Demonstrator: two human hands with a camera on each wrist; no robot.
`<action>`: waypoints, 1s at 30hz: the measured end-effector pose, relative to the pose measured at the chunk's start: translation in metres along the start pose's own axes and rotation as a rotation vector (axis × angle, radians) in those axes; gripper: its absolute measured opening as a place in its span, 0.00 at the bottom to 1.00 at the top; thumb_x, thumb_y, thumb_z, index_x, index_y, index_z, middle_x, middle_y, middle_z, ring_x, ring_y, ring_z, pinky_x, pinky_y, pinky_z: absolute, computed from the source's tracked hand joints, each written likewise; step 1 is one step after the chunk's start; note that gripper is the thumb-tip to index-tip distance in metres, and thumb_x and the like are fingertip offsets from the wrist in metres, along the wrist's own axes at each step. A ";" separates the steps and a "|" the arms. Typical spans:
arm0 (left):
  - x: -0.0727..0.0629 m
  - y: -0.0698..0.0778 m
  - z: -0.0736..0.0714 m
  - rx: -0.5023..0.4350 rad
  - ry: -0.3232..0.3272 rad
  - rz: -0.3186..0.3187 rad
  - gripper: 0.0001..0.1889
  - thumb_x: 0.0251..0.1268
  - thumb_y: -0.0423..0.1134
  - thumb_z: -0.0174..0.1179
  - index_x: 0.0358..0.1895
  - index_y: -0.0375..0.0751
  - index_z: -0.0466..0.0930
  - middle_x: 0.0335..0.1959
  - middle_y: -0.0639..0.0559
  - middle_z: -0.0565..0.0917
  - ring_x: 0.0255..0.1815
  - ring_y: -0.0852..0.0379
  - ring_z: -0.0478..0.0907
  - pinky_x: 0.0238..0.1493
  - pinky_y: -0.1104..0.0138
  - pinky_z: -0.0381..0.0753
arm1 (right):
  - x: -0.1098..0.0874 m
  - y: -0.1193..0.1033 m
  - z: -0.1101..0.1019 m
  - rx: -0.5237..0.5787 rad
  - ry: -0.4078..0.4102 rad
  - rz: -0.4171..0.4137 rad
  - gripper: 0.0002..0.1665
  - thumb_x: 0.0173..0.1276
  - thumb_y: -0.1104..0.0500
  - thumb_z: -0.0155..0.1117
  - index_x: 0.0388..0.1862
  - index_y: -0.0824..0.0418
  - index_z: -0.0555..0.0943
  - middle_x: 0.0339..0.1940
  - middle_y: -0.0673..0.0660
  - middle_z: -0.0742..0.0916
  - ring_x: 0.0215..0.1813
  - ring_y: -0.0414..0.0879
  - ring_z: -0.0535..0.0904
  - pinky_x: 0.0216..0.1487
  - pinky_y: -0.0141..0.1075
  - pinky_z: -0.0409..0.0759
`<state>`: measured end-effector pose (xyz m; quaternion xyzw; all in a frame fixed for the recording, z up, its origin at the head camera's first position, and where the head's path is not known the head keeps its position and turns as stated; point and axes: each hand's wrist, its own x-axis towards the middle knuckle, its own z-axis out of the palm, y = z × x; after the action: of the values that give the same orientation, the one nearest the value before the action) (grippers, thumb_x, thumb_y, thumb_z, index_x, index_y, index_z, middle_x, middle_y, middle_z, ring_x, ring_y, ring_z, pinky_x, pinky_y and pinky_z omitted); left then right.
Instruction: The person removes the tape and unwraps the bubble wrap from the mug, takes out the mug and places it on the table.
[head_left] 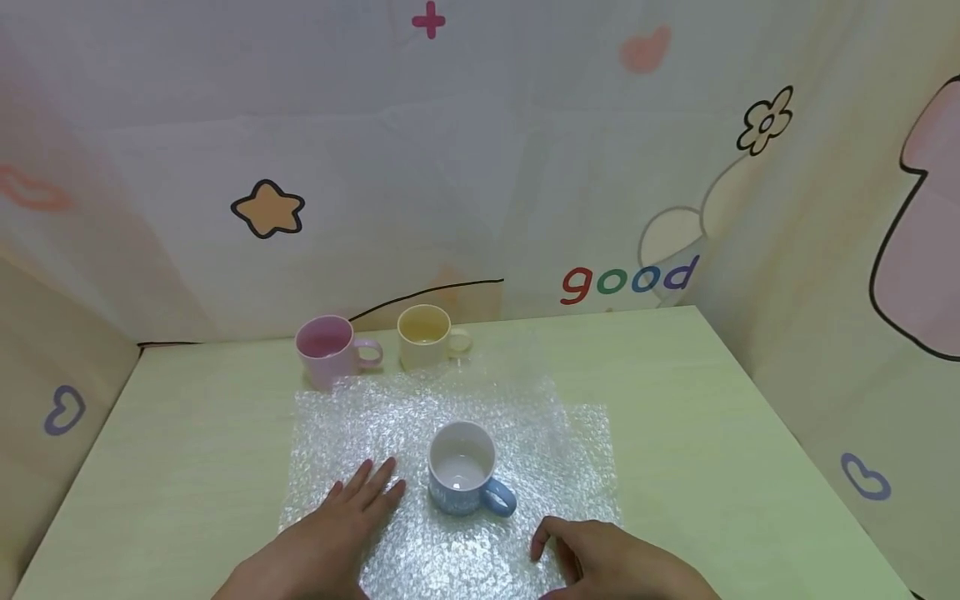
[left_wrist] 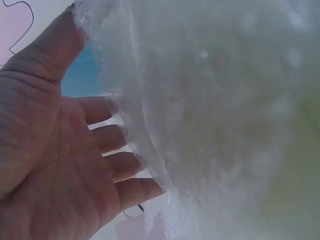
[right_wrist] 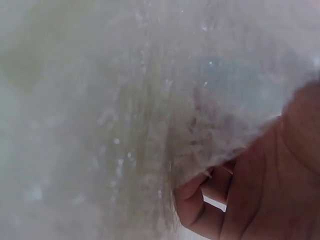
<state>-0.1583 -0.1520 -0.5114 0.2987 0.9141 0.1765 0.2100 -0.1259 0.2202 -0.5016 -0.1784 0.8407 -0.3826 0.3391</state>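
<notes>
A blue mug (head_left: 457, 492) with a white inside stands upright on a sheet of bubble wrap (head_left: 450, 558), its handle towards the right front. My left hand (head_left: 330, 529) lies left of the mug with straight, spread fingers resting on the wrap. On the right front, my right hand (head_left: 607, 558) is at the wrap's edge, fingers loosely bent and index fingertip apart from the thumb. Blurred bubble wrap (left_wrist: 200, 100) hides the left fingertips in the left wrist view. In the right wrist view, wrap (right_wrist: 125, 125) covers part of the bent fingers (right_wrist: 200, 210).
Behind the wrap, a pink mug (head_left: 327, 354) and a yellow mug (head_left: 423, 337) stand near the table's back edge, handles to the right. The pale table (head_left: 697, 442) extends on both sides. Printed cloth (head_left: 465, 167) hangs at the back and sides.
</notes>
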 end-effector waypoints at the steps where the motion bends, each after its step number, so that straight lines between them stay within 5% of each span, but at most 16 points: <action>1: -0.001 0.000 0.000 -0.001 0.001 -0.004 0.73 0.30 0.80 0.74 0.82 0.41 0.56 0.87 0.40 0.47 0.85 0.29 0.44 0.76 0.30 0.57 | 0.000 0.000 0.000 0.003 -0.001 -0.004 0.19 0.64 0.45 0.77 0.50 0.42 0.79 0.24 0.44 0.76 0.26 0.34 0.71 0.27 0.27 0.69; 12: -0.011 0.001 -0.003 0.003 0.018 0.005 0.71 0.33 0.82 0.71 0.83 0.48 0.56 0.87 0.45 0.49 0.86 0.34 0.46 0.78 0.36 0.58 | -0.003 0.004 -0.004 0.089 -0.037 -0.013 0.15 0.70 0.45 0.71 0.53 0.44 0.81 0.25 0.45 0.79 0.27 0.36 0.74 0.28 0.28 0.72; 22: -0.011 0.002 -0.015 -0.054 -0.057 -0.059 0.67 0.34 0.75 0.77 0.82 0.53 0.59 0.86 0.48 0.56 0.85 0.36 0.51 0.73 0.35 0.67 | -0.005 -0.005 -0.013 0.034 -0.005 0.066 0.17 0.70 0.45 0.71 0.56 0.42 0.82 0.31 0.47 0.83 0.34 0.40 0.79 0.32 0.30 0.77; 30: -0.004 0.004 -0.031 -0.053 0.004 -0.031 0.65 0.37 0.64 0.83 0.82 0.50 0.58 0.84 0.48 0.60 0.82 0.37 0.59 0.73 0.38 0.71 | -0.001 -0.012 -0.038 -0.082 0.155 -0.101 0.28 0.71 0.45 0.70 0.65 0.54 0.78 0.43 0.48 0.85 0.41 0.37 0.80 0.38 0.30 0.82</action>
<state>-0.1687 -0.1576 -0.4825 0.2784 0.9141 0.1978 0.2187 -0.1515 0.2327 -0.4736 -0.2041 0.8693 -0.3772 0.2457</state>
